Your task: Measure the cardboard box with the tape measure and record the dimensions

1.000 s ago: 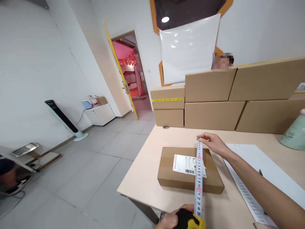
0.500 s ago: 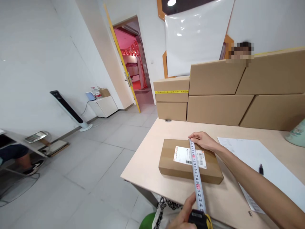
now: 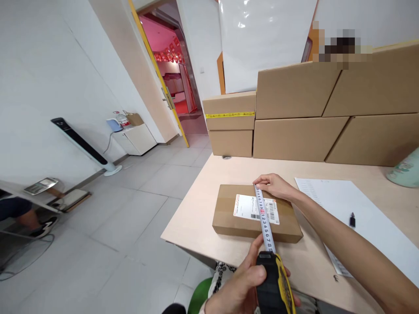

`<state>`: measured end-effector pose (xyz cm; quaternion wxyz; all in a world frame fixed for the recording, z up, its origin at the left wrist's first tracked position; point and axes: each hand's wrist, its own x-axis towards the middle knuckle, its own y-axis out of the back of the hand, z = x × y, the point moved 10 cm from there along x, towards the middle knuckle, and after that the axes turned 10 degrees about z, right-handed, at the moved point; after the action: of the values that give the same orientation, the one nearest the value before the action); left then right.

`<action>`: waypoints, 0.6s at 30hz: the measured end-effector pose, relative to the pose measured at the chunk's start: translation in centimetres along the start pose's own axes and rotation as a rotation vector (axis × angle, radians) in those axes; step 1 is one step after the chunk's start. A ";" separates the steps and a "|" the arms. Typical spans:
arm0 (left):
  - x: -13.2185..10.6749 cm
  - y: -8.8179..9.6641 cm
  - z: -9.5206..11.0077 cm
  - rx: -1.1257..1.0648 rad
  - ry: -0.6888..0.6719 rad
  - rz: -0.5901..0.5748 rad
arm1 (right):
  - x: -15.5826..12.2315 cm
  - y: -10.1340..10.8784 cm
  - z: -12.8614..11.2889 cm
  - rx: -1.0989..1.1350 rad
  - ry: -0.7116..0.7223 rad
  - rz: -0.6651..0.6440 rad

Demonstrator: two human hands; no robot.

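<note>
A small brown cardboard box [image 3: 225,211] with a white shipping label [image 3: 244,206] lies flat on the table. Across its top runs the extended blade [image 3: 266,226] of a tape measure. My right hand [image 3: 276,186] pinches the blade's end at the box's far edge. Below the near edge, my left hand [image 3: 237,283] grips the black and yellow tape measure case [image 3: 270,279], thumb on top and index finger beside the blade. The fingers beneath the case are mostly hidden.
Stacked large cartons [image 3: 297,137] line the table's far side. Right of the box lie paper sheets [image 3: 330,209] with a black pen [image 3: 352,220]. A pale green floral object [image 3: 406,170] stands at right. A person's head, blurred, shows behind the cartons; another person's leg [image 3: 24,213] is far left.
My left hand has brought the tape measure case up closer to the box, shortening the exposed blade. My right hand stays at the far edge. The camera view has shifted slightly.
</note>
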<state>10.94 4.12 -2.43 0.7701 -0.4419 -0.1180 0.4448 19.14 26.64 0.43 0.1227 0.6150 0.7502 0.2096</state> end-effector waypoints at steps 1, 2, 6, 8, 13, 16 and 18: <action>0.0 0.1 0.0 -0.004 0.007 0.013 | 0.0 0.0 -0.1 0.000 -0.002 -0.001; -0.1 0.3 -0.1 -0.007 0.017 0.032 | 0.0 0.1 -0.1 0.000 -0.004 -0.003; -0.1 1.0 -0.4 -0.004 0.055 0.105 | -0.1 0.0 -0.2 0.004 -0.013 -0.019; 0.0 1.2 -0.5 -0.008 0.064 0.125 | 0.0 -0.1 -0.2 0.010 -0.015 -0.031; 0.2 1.2 -0.6 -0.003 0.087 0.139 | 0.1 -0.2 0.1 0.025 -0.020 -0.045; 0.0 0.8 -0.7 0.009 0.126 0.152 | 0.2 -0.3 0.2 0.032 -0.025 -0.054; -0.1 0.7 -0.6 0.019 0.130 0.158 | 0.2 -0.3 0.2 0.037 -0.024 -0.057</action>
<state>10.82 3.88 -3.32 0.7427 -0.4704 -0.0282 0.4757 18.93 26.80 0.18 0.1261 0.5982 0.7695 0.1847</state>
